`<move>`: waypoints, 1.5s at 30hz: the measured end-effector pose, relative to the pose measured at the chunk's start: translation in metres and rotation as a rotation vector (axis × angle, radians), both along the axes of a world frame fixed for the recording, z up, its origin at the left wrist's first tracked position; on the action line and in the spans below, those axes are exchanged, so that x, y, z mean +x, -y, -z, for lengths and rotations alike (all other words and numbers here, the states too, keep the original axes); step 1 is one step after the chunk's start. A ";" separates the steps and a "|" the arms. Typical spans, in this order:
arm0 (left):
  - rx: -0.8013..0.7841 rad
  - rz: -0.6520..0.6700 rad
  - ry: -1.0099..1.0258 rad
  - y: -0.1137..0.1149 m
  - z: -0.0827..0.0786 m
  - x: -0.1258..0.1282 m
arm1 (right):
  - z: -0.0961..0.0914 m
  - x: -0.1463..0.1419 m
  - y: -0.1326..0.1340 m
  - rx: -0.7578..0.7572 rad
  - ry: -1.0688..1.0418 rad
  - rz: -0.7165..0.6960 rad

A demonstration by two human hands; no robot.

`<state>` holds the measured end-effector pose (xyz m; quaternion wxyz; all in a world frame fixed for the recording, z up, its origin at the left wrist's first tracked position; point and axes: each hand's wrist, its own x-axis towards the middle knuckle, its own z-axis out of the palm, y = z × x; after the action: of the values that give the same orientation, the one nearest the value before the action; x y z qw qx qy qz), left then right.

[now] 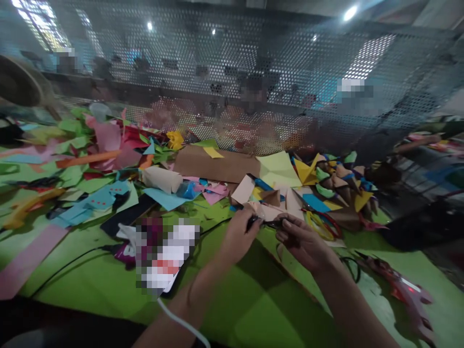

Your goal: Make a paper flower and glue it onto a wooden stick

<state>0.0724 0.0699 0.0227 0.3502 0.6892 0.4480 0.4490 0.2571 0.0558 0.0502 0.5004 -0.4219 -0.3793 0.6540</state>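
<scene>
Near the middle of the green table (232, 295), my left hand (239, 234) is closed, its thumb and fingers pinching a small, thin dark strip (270, 224). My right hand (300, 244) grips the other end of that strip between thumb and fingertips. Its exact kind is too blurred to make out. Just beyond my fingers lie pale peach paper pieces (270, 211) and a folded cream card (243, 189). Yellow and red loops (322, 224) rest to the right of my right hand.
A pink glue gun (409, 295) with a red light lies at right. A phone (174, 261) with a white cable (181, 319) is by my left forearm. Coloured paper scraps (105, 140) pile up at left. A perforated metal screen (224, 72) stands behind.
</scene>
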 end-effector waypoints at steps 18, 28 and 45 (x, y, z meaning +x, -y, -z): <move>-0.032 -0.580 -0.634 -0.027 -0.007 -0.055 | -0.002 0.011 -0.002 0.202 -0.001 0.097; 0.006 -0.305 0.218 -0.002 -0.013 -0.021 | -0.003 -0.016 0.008 0.246 0.081 0.021; -0.661 -0.048 1.357 0.052 -0.032 0.051 | -0.006 -0.035 0.040 0.973 1.110 0.196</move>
<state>0.1233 0.0182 0.0549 0.7278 0.1106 0.2605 0.6246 0.2219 0.0157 0.0564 0.4213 -0.4528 -0.7838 0.0552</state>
